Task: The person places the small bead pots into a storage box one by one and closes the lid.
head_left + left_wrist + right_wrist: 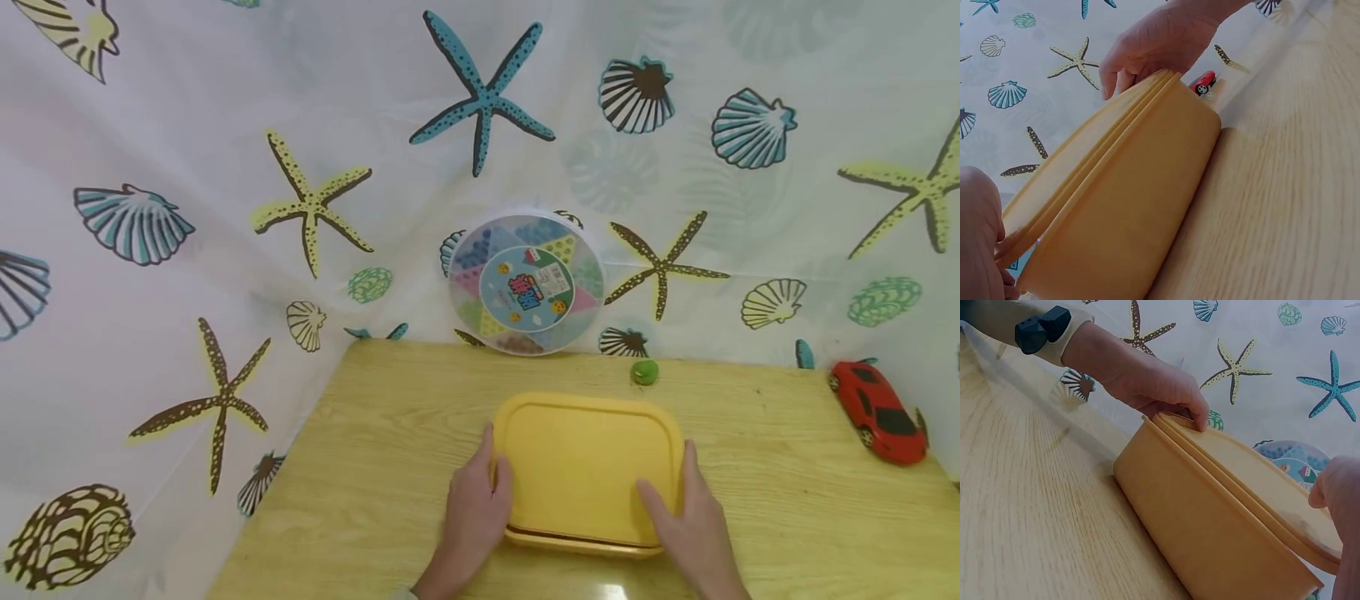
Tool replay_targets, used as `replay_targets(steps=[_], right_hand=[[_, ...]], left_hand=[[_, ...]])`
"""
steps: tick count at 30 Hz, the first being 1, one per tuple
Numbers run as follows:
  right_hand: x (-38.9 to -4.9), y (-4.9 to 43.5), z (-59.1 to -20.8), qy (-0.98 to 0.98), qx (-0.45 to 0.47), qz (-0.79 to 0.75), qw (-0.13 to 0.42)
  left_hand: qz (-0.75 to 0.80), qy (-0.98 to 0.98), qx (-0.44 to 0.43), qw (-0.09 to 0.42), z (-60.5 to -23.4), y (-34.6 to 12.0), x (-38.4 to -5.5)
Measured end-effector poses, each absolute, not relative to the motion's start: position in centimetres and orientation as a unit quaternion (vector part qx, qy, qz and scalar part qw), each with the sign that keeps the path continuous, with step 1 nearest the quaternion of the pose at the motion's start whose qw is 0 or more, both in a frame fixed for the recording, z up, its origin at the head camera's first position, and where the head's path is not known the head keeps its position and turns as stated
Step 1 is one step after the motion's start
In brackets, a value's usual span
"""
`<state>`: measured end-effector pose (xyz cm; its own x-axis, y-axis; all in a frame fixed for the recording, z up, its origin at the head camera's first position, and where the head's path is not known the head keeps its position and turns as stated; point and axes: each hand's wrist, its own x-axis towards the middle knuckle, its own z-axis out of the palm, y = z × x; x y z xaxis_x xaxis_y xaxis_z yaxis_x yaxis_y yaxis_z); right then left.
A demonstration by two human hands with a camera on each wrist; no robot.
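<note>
A yellow plastic lid (585,467) lies over a yellow plastic box (1129,200) standing on the wooden table. My left hand (476,504) grips the lid's left edge, thumb on top and fingers at the side. On the opposite edge my right hand (693,521) holds it the same way, its thumb lying further in over the top. In the left wrist view, a gap shows between lid and box rim at the end nearer the left hand; the right wrist view shows a gap at the right-hand end too. Whatever the box contains is hidden.
Behind the box, a round game board (527,285) leans against the patterned cloth (360,75). A small green object (644,372) sits near the table's back edge. To the far right stands a red toy car (877,412). The cloth also hangs along the left side.
</note>
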<state>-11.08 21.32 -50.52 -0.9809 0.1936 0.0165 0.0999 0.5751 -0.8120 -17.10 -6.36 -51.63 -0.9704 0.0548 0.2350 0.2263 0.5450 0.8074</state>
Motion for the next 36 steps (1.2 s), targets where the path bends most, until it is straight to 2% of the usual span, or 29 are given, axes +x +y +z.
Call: replay_targets(steps=[8, 12, 29, 36], right_hand=[[-11.3, 21.7, -51.7, -0.897, -0.087, 0.434, -0.012], [-11.3, 21.7, -52.2, -0.896, -0.083, 0.436, -0.025], [-10.5, 20.9, -53.0, -0.896, -0.081, 0.437, -0.021], [-10.4, 20.7, -53.6, -0.889, -0.082, 0.451, -0.012]], left_hand=[[-0.414, -0.904, -0.057, 0.086, -51.9, -6.0, -16.4], [-0.398, -0.913, -0.043, 0.078, -52.0, -6.1, -16.2], [-0.357, -0.931, -0.04, 0.065, -52.4, -6.0, -15.5], [-0.346, -0.933, -0.039, 0.087, -52.8, -6.1, -15.4]])
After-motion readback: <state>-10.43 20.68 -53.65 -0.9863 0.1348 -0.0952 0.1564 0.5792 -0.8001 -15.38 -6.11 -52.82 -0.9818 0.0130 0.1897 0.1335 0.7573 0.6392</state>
